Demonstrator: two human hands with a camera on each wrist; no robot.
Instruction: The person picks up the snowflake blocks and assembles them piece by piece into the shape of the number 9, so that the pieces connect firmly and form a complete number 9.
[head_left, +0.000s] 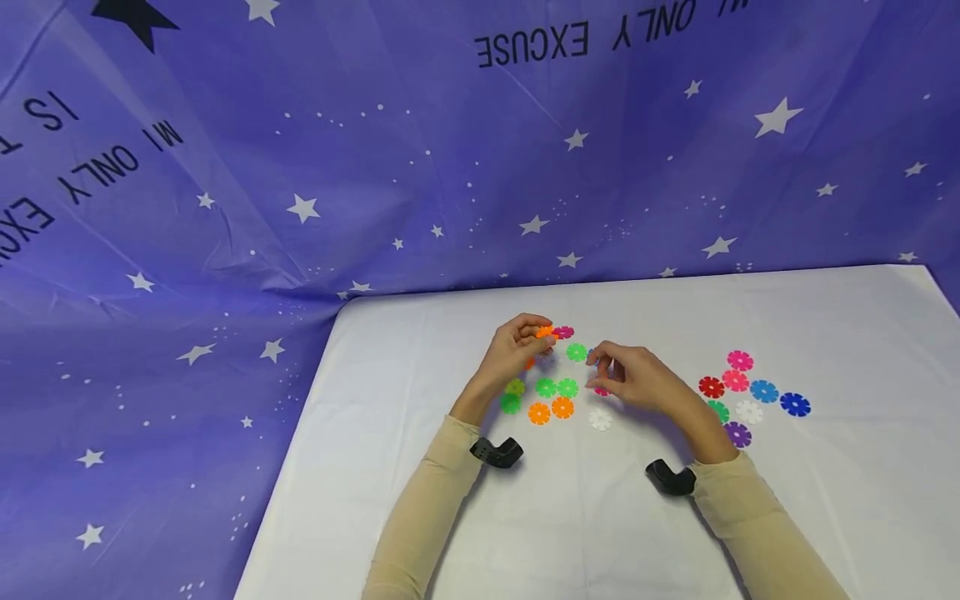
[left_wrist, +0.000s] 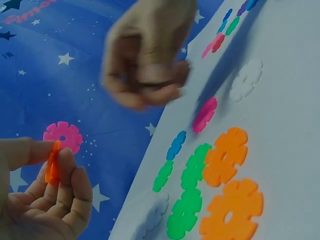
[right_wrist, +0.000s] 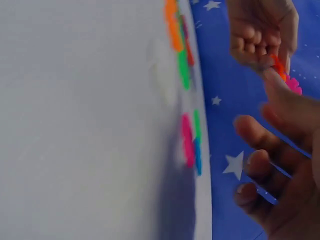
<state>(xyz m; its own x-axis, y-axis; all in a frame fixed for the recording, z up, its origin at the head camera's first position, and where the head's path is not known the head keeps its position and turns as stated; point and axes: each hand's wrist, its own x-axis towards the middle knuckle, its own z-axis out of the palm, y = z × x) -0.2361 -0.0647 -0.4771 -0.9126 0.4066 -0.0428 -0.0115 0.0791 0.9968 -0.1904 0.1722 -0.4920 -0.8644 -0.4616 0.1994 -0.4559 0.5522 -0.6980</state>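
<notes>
My left hand (head_left: pixel 512 350) pinches an orange notched plastic disc (left_wrist: pixel 52 165) between thumb and fingertips, above the table. A pink disc (left_wrist: pixel 63 134) sticks out from the orange one and appears slotted into it at an angle. To the right of them, my right hand (head_left: pixel 637 377) hovers over the table with loosely bent fingers and nothing visible between them; the left wrist view blurs it. Below the hands lie green discs (head_left: pixel 567 388), orange discs (head_left: pixel 562 407) and a white disc (head_left: pixel 600 418). A pink disc (left_wrist: pixel 205 115) lies beneath the right hand, partly covered in the head view.
Farther right on the white tabletop (head_left: pixel 847 500) is a loose cluster with a red disc (head_left: pixel 712 387), a dark blue disc (head_left: pixel 796 405), a purple disc (head_left: pixel 738 434) and several others. A purple-blue star-printed cloth (head_left: pixel 450 150) hangs behind the table.
</notes>
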